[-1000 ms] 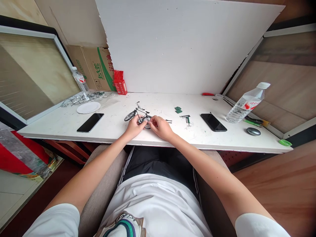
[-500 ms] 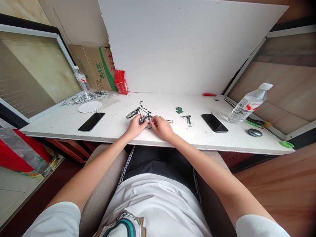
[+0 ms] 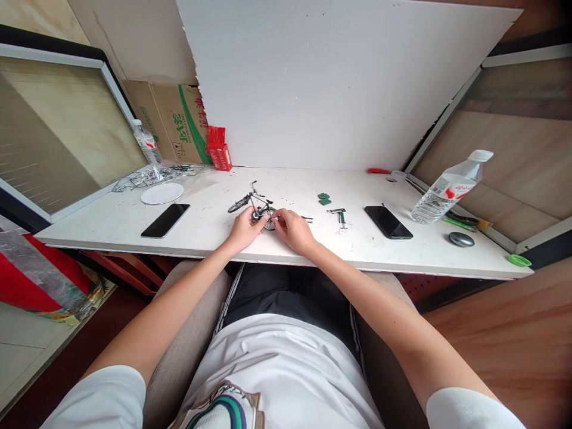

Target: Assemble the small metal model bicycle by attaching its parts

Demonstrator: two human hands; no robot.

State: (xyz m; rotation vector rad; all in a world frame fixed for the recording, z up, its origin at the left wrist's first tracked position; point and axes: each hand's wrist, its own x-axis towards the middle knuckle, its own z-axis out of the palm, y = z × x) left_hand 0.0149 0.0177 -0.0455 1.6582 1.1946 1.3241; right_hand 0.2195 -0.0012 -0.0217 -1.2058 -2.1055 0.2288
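A small black model bicycle [image 3: 259,193] stands tilted near the front edge of the white table [image 3: 214,238], its front wheel pointing to the left. My left hand [image 3: 245,229] is closed on the bicycle's lower part, beside the rear wheel. Pinched at the right side of that wheel are the fingers of my right hand [image 3: 292,231]; whatever small part they hold is hidden. Thin dark parts [image 3: 307,219] lie just right of my right hand. Farther right are green and black pieces [image 3: 342,218] and small dark green pieces [image 3: 324,198].
On the left lie a phone [image 3: 165,220], a white disc [image 3: 162,193], black sprues [image 3: 174,173] and a bottle [image 3: 147,143]. A red box [image 3: 220,149] stands behind. On the right are another phone [image 3: 388,222], a large bottle [image 3: 451,187] and a dark oval object [image 3: 461,239].
The bicycle's handlebar end has shifted very slightly. Both hands keep nearly the same place and grip.
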